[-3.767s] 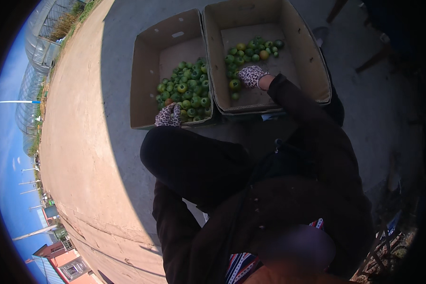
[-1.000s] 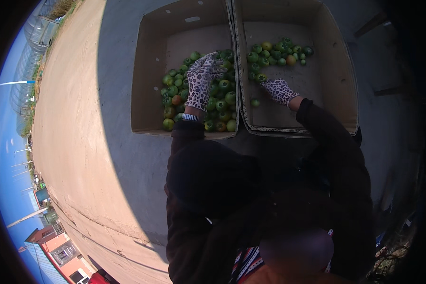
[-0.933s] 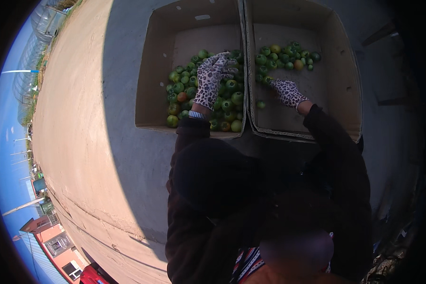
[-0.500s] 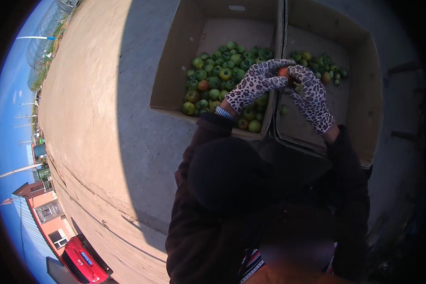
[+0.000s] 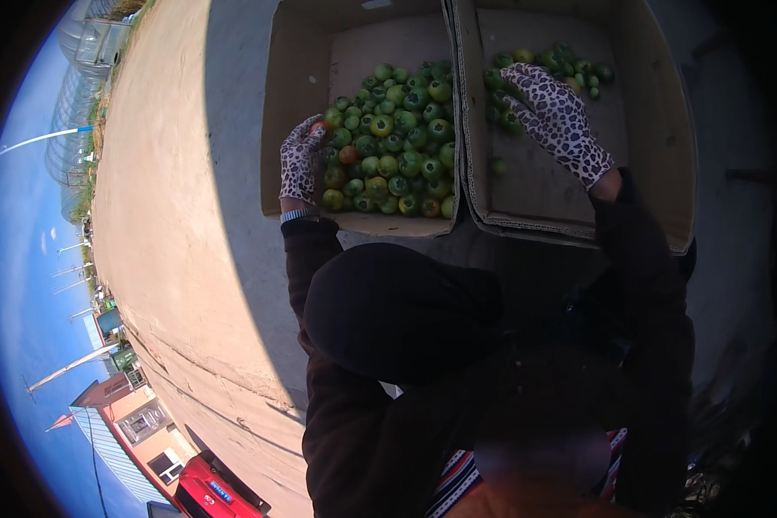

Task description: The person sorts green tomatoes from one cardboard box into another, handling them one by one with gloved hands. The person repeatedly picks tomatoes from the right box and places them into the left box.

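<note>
My left hand (image 5: 300,164), in a leopard-print glove, is at the left wall of the left cardboard box (image 5: 295,78). Its fingers close on a red tomato (image 5: 318,127), partly hidden by the glove. Beside it, many mostly green tomatoes (image 5: 388,142) cover the floor of that box, with an orange-red tomato (image 5: 347,154) among them. Over the right cardboard box (image 5: 570,194) reaches my right hand (image 5: 557,121), gloved alike. Its thumb and fingers are apart next to a smaller group of green tomatoes (image 5: 508,119), with nothing visible gripped.
Both boxes stand side by side on shaded concrete (image 5: 242,129), their inner walls touching. Sunlit ground (image 5: 160,173) stretches along the left. Farther off are a red car (image 5: 211,492), a building (image 5: 138,423) and a hooped greenhouse frame (image 5: 86,43).
My hands have parted. The left carried the red tomato from between the boxes to the left box's far-left side; the right let go of it and moved to the right box's tomatoes.
</note>
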### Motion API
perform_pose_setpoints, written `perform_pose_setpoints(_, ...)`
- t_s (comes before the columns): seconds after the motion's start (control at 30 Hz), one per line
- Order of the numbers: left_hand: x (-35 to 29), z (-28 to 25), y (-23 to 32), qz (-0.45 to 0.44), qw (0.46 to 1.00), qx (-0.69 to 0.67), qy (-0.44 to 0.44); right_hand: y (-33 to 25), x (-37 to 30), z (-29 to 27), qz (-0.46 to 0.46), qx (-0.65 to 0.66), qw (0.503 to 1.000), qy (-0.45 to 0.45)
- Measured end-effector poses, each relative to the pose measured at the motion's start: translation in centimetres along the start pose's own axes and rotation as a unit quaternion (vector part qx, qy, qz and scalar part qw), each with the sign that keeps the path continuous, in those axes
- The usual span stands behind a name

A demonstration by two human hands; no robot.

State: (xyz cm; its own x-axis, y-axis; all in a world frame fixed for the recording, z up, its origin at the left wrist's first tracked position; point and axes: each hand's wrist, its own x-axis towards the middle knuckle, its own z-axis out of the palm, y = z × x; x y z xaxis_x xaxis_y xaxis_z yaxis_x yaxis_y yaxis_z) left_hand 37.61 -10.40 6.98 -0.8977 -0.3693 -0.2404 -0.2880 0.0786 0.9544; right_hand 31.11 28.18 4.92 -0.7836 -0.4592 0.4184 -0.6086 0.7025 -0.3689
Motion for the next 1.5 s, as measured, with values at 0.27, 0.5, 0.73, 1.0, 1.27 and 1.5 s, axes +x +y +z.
perform_pose_setpoints(0.27,2.0,0.0,-4.1,-0.237,0.887,0.393,-0.06,0.6,-0.9,0.1,0.04,0.012,0.992,-0.117)
perform_pose_setpoints(0.5,3.6,0.2,-7.0,-0.236,0.882,0.399,-0.087,0.9,-0.9,0.4,0.062,-0.006,0.987,-0.151)
perform_pose_setpoints(0.73,4.0,1.5,-7.3,-0.125,0.761,0.631,-0.084,2.1,-1.5,1.4,0.054,-0.002,0.987,-0.153)
perform_pose_setpoints(1.0,1.7,2.8,-3.2,-0.03,0.762,0.647,0.006,-0.2,-2.0,1.3,-0.019,-0.079,0.946,-0.314)
perform_pose_setpoints(1.27,1.5,5.1,0.9,0.041,0.992,0.109,0.039,2.3,-4.6,10.0,-0.052,-0.048,0.922,-0.38)
perform_pose_setpoints(1.5,-1.0,6.4,2.7,0.024,0.99,-0.084,-0.106,0.8,-1.7,5.2,0.067,-0.037,0.98,-0.182)
